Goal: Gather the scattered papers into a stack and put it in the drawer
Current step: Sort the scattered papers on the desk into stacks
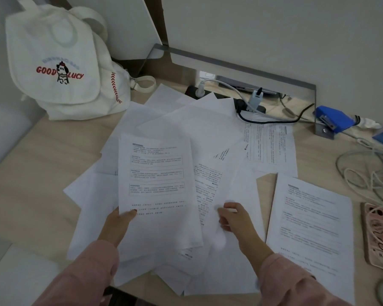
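Several white printed papers (208, 133) lie scattered and overlapping across the wooden desk (31, 164). My left hand (117, 226) pinches the lower left edge of one printed sheet (157, 186), thumb on top, lifting it above the pile. My right hand (234, 219) has its fingers curled onto a blank sheet (241, 186) beside it, gripping its edge. Another printed page (312, 219) lies apart at the right. No drawer is in view.
A white backpack (60, 62) stands at the back left. A power strip with plugs and cables (250, 104) sits behind the papers. A blue stapler (332, 120), tangled white cords (367, 173) and a phone in a pink case (378, 237) lie at the right.
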A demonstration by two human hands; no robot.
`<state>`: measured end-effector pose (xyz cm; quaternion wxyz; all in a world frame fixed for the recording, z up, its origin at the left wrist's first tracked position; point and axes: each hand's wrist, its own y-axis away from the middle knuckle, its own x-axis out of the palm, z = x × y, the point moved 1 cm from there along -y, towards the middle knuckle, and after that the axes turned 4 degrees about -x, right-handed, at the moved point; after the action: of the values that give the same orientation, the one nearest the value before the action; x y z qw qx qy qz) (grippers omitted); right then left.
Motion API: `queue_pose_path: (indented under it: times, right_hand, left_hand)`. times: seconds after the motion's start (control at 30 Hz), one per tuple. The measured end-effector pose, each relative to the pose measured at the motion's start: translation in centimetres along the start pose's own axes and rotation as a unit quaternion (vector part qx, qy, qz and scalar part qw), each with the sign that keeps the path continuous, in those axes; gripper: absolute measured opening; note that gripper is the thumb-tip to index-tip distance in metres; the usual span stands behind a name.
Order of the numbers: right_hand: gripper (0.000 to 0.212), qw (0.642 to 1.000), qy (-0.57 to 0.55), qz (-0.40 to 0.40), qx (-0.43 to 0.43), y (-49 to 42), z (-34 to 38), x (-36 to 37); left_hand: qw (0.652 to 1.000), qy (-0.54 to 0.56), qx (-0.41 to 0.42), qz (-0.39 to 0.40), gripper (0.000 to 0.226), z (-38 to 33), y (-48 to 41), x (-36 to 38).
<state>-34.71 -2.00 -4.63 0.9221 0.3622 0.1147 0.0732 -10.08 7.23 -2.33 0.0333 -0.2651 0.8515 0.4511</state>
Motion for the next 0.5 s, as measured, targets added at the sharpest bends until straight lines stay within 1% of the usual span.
queue_pose_path:
  times: [0.07, 0.17, 0.23, 0.3, 0.37, 0.5]
  right_hand:
    - [0.030, 0.999, 0.045, 0.008, -0.026, -0.3, -0.3, 0.3]
    - [0.025, 0.993, 0.109, -0.008, -0.045, -0.7, -0.6, 0.4]
    - [0.021, 0.991, 0.121, 0.008, -0.047, -0.7, -0.4, 0.4]
    - [0.021, 0.989, 0.137, 0.020, -0.058, -0.5, 0.3, 0.0]
    - [0.020, 0.983, 0.158, 0.001, -0.090, -0.1, 1.5, -1.0]
    - [0.009, 0.966, 0.174, -0.067, -0.177, 1.1, 5.2, -3.9]
  left_hand:
    - [1.000, 0.000, -0.006, 0.001, 0.040, 0.2, -0.1, 0.1]
    - [1.000, -0.002, -0.013, 0.001, 0.039, 0.4, -0.2, 0.1]
    - [1.000, -0.003, -0.014, -0.004, 0.038, 0.4, -0.1, 0.2]
    - [1.000, 0.000, -0.009, -0.010, 0.037, 0.4, -0.1, 0.2]
    - [1.000, 0.003, 0.001, -0.014, 0.037, 0.1, -0.1, 0.0]
    - [0.999, 0.016, 0.025, -0.015, 0.038, -1.1, -0.3, -0.5]
